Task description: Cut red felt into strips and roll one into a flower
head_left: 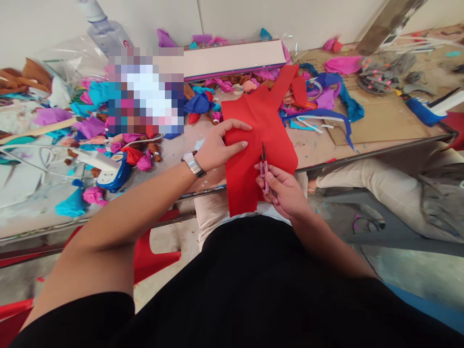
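Snips (264,162) with pink handles sit in the right hand (284,193), which is clenched around them, thumb and fingers closed on the grips. The blades point away from the person and lie against the red fabric sheet (264,121), just past the fingertips. The left hand (222,147) is released and grasps nothing. It lies flat, palm down, on the near left part of the same sheet, with the fingers stretched toward the snips and the thumb spread beyond them. A metal wristwatch (193,164) sits on the wrist behind it.

The sheet lies between and under both hands. Its far part rests on the worktable (384,123) beyond the fingers, and its near part hangs over the table edge toward the person's lap, below the right hand.

Beyond and to the left of the left hand lies a heap of fabric scraps (90,125) in pink, blue, purple and brown. A blue and white device (112,174), too unclear to name, sits on the outer side of the left forearm. Farther off, past both hands, a long pale box (235,58) lies across the table. Blue fabric strips (344,101) trail beyond the right hand. Out past the right wrist, below the table edge, another person's leg (366,181) in light trousers shows.
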Demonstrator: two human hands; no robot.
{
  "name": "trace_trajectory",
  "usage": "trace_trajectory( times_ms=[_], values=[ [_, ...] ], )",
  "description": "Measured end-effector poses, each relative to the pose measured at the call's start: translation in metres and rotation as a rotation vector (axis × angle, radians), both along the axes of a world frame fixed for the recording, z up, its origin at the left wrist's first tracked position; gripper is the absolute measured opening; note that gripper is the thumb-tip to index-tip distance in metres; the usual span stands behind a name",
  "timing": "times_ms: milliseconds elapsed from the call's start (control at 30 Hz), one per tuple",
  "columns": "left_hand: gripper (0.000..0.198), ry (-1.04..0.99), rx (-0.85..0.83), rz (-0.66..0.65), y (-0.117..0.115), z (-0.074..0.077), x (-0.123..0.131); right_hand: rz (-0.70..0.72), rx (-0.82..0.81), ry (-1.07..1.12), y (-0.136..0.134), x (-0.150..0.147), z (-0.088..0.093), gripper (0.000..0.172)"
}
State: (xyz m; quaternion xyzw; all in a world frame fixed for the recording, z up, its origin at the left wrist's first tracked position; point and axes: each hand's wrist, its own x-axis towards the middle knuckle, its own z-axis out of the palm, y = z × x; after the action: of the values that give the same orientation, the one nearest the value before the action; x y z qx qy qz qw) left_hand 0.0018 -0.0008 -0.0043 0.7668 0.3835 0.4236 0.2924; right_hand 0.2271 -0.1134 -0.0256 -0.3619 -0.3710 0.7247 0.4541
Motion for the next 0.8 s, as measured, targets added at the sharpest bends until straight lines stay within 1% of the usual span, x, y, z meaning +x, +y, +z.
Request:
trace_trajectory(
  times_ms=[533,800],
  values=[
    [0.038,0.016,-0.014,0.013,-0.001,0.0006,-0.0004,-0.008,-0.004,-0.022,0.0006,-0.0031,0.0024,0.042],
    [0.038,-0.016,-0.023,0.004,-0.0003,-0.0003,0.0004,-0.029,-0.007,-0.013,0.0007,-0.0048,0.0014,0.044]
  ],
)
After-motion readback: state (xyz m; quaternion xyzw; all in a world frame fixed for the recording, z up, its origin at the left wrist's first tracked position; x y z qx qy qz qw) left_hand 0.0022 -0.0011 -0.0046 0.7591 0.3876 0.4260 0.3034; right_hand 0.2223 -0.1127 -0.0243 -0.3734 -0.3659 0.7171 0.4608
